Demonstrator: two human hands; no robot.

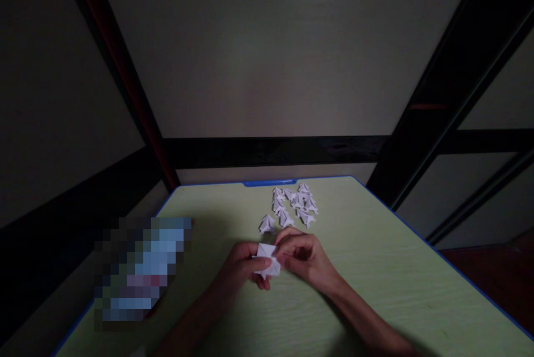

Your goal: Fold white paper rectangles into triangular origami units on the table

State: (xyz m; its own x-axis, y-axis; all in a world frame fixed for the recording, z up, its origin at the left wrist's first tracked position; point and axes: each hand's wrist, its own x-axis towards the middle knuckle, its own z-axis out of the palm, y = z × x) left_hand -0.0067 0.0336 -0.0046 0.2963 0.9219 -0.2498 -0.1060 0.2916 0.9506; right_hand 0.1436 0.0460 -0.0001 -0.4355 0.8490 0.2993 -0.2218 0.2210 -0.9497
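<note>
A small folded piece of white paper [267,251] is held above the table, with crease lines across its face and a pointed flap at its lower left. My left hand [246,262] grips it from the left, thumb on top and fingers beneath. At its right edge, the fingertips of my right hand [306,257] are pinched on the paper. Just beyond my hands stands a folded white paper figure [267,224]. Several similar paper figures [297,200] sit close together behind it.
The light green table [375,268] has a blue edge and a blue strip [270,183] at its far side. A blurred-out, screen-like object [146,268] lies at the left. Behind the table rises a pale wall panel [267,68] with dark framing.
</note>
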